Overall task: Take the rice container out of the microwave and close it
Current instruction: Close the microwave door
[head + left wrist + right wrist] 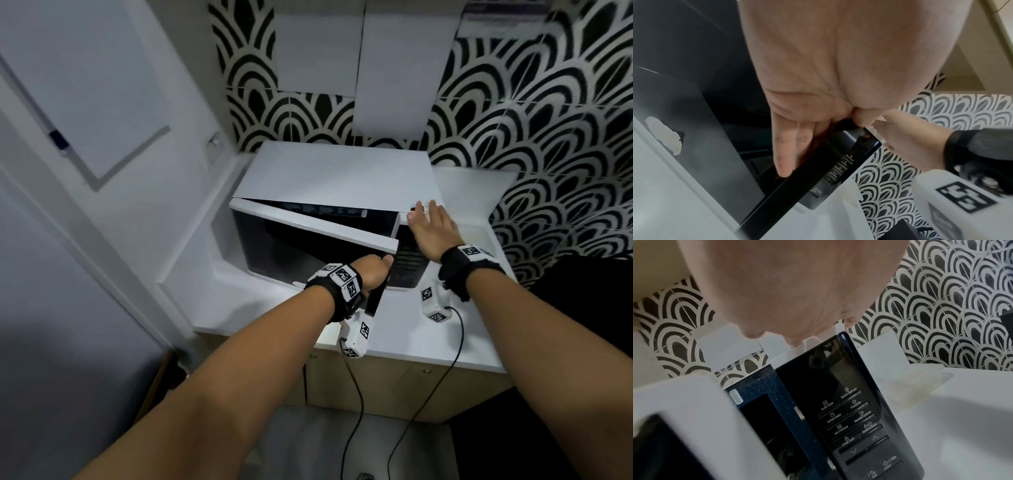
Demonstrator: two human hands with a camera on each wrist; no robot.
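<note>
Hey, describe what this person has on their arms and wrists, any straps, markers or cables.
Both forearms are bare, no sleeves. Each wrist carries a black strap: the left wrist strap and the right wrist strap. White blocks printed with black-and-white square markers sit on the straps and hang below them. A thin black cable trails down from each wrist unit.

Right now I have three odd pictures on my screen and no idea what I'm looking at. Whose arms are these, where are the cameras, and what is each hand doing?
There is no machine: a person wears one camera on the head and one on each wrist. The big picture looks down from the head at a white microwave on a white counter. The left hand grips the free edge of the microwave door, which stands partly open. The right hand rests flat on the microwave's top corner, above the control panel. The other two pictures look along each palm. A clear container sits on the counter to the microwave's right.
</note>
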